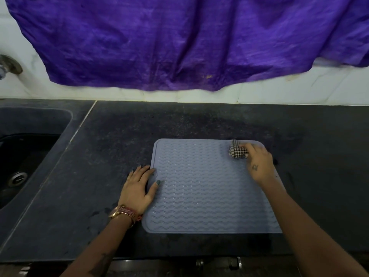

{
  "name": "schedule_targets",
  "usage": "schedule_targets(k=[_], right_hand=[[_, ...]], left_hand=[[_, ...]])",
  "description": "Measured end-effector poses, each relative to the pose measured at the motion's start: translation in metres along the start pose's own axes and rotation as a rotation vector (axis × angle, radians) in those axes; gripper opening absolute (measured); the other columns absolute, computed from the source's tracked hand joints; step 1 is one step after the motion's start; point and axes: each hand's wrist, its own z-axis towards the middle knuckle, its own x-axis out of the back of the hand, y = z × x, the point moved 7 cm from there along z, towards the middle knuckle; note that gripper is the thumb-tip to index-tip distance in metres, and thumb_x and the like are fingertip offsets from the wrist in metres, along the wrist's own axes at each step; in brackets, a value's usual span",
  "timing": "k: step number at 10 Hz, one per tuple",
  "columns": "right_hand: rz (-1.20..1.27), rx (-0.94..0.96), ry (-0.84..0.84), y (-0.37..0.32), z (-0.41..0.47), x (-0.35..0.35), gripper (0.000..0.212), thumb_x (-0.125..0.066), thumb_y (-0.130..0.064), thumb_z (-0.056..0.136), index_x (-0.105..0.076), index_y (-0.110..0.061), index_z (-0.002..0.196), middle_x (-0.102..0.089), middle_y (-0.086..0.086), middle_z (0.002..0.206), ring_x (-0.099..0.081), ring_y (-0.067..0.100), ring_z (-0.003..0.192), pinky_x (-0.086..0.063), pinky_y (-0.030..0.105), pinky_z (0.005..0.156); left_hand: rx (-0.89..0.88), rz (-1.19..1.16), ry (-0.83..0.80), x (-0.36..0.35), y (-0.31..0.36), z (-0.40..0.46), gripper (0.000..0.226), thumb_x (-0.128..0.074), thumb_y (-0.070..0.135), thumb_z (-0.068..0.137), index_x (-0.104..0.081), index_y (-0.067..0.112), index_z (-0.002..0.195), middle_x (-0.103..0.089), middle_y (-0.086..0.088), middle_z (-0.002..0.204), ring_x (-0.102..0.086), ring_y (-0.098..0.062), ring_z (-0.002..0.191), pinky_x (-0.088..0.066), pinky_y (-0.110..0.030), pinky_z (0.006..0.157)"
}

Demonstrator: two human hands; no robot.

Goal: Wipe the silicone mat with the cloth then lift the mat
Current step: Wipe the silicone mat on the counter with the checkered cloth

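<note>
head view looks down on a dark stone counter [199, 120], where a grey-blue silicone mat [203, 188] with raised wavy ridges lies flat, all its visible edges down on the stone. right hand [259, 164] sits at the mat's far right corner, fingers curled around a bunched black-and-white checked cloth [237, 151] and pressing it against the mat; a few loose threads of the cloth stick up toward the far edge. the right forearm crosses the mat's right side and hides part of that edge.

left hand [139, 186] lies flat at the mat's left edge, fingers straight and slightly spread. its thumb reaches onto the mat, one fingertip touches the rim, and the other fingers and the palm rest on the counter just beside it. a gold-toned watch [116, 212] and a beaded band are on that wrist.

to the left a dark sink [65, 120] is set into the counter, with a metal drain in its basin. a metal tap fitting [10, 66] shows at the far left on the white tiled wall [299, 90]. a large purple cloth sheet [179, 41] hangs over the wall behind the counter.
</note>
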Motion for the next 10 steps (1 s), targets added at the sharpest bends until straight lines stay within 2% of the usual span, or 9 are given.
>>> schedule_targets(k=[1, 2, 3, 4, 5, 6, 7, 8, 10], right_hand=[[-0.018, 0.015, -0.025, -0.002, -0.014, -0.011, 0.047, -0.045, -0.002, 0.089, -0.051, -0.026, 0.130, -0.052, 0.001, 0.134, -0.044, 0.027, 0.120, -0.029, 0.041, 0.103], [0.074, 0.039, 0.059, -0.007, -0.012, 0.003, 0.045, -0.050, 0.001, 0.085, -0.058, -0.021, 0.123, -0.062, 0.005, 0.121, -0.052, 0.032, 0.109, -0.039, 0.046, 0.095], [0.063, 0.032, 0.104, -0.008, -0.038, 0.001, 0.049, -0.054, 0.004, 0.083, -0.058, -0.023, 0.125, -0.064, 0.004, 0.119, -0.054, 0.031, 0.105, -0.040, 0.046, 0.091], [0.040, 0.061, 0.070, -0.011, -0.060, -0.011, 0.052, -0.054, 0.002, 0.086, -0.054, -0.025, 0.130, -0.059, 0.004, 0.127, -0.050, 0.029, 0.109, -0.030, 0.040, 0.094], [0.133, 0.067, 0.132, -0.012, -0.060, 0.003, 0.051, -0.056, 0.006, 0.082, -0.059, -0.022, 0.125, -0.065, 0.006, 0.116, -0.054, 0.031, 0.102, -0.036, 0.042, 0.089], [0.120, 0.109, 0.182, -0.015, -0.091, 0.008, 0.050, -0.058, 0.004, 0.079, -0.061, -0.023, 0.121, -0.067, 0.005, 0.111, -0.058, 0.030, 0.095, -0.039, 0.042, 0.083], [0.107, 0.136, 0.159, -0.020, -0.117, 0.005, 0.051, -0.065, 0.006, 0.078, -0.062, -0.023, 0.120, -0.065, 0.003, 0.115, -0.057, 0.028, 0.098, -0.034, 0.037, 0.084], [0.142, 0.143, 0.201, -0.019, -0.118, 0.016, 0.052, -0.063, 0.007, 0.077, -0.063, -0.023, 0.118, -0.066, 0.001, 0.111, -0.057, 0.025, 0.095, -0.035, 0.034, 0.081], [0.156, 0.168, 0.152, -0.027, -0.163, 0.017, 0.051, -0.068, 0.008, 0.075, -0.064, -0.023, 0.115, -0.065, 0.000, 0.111, -0.058, 0.025, 0.097, -0.034, 0.034, 0.083]], left_hand=[[0.001, 0.010, -0.004, -0.001, 0.000, 0.000, 0.077, -0.019, 0.066, 0.079, -0.046, 0.021, 0.136, -0.040, -0.002, 0.146, -0.026, -0.021, 0.140, -0.008, -0.033, 0.117], [0.000, 0.022, -0.013, -0.002, 0.000, 0.000, 0.078, -0.017, 0.066, 0.079, -0.044, 0.021, 0.137, -0.039, -0.002, 0.147, -0.025, -0.021, 0.141, -0.006, -0.032, 0.117], [0.002, 0.034, -0.009, -0.002, -0.001, 0.000, 0.078, -0.017, 0.066, 0.079, -0.044, 0.022, 0.137, -0.039, -0.002, 0.147, -0.025, -0.022, 0.140, -0.006, -0.032, 0.117], [-0.001, 0.041, -0.016, -0.003, -0.001, 0.000, 0.078, -0.017, 0.066, 0.079, -0.044, 0.021, 0.137, -0.039, -0.002, 0.147, -0.025, -0.022, 0.140, -0.007, -0.033, 0.117], [-0.009, 0.049, -0.030, -0.004, 0.000, -0.001, 0.079, -0.016, 0.066, 0.079, -0.041, 0.021, 0.139, -0.036, -0.002, 0.148, -0.023, -0.022, 0.141, -0.005, -0.033, 0.117], [-0.006, 0.049, -0.026, -0.003, 0.000, -0.001, 0.080, -0.016, 0.067, 0.078, -0.041, 0.022, 0.139, -0.036, -0.003, 0.148, -0.023, -0.023, 0.141, -0.006, -0.034, 0.118], [0.003, 0.043, -0.029, -0.003, 0.000, 0.000, 0.080, -0.017, 0.067, 0.078, -0.041, 0.021, 0.139, -0.037, -0.004, 0.148, -0.024, -0.024, 0.141, -0.007, -0.037, 0.118], [-0.009, 0.043, -0.034, -0.003, 0.001, -0.001, 0.080, -0.018, 0.067, 0.078, -0.042, 0.019, 0.139, -0.037, -0.005, 0.148, -0.024, -0.025, 0.140, -0.008, -0.038, 0.118], [-0.016, 0.050, -0.025, -0.001, 0.004, -0.001, 0.080, -0.020, 0.067, 0.079, -0.043, 0.018, 0.138, -0.039, -0.006, 0.146, -0.026, -0.026, 0.140, -0.009, -0.040, 0.118]])
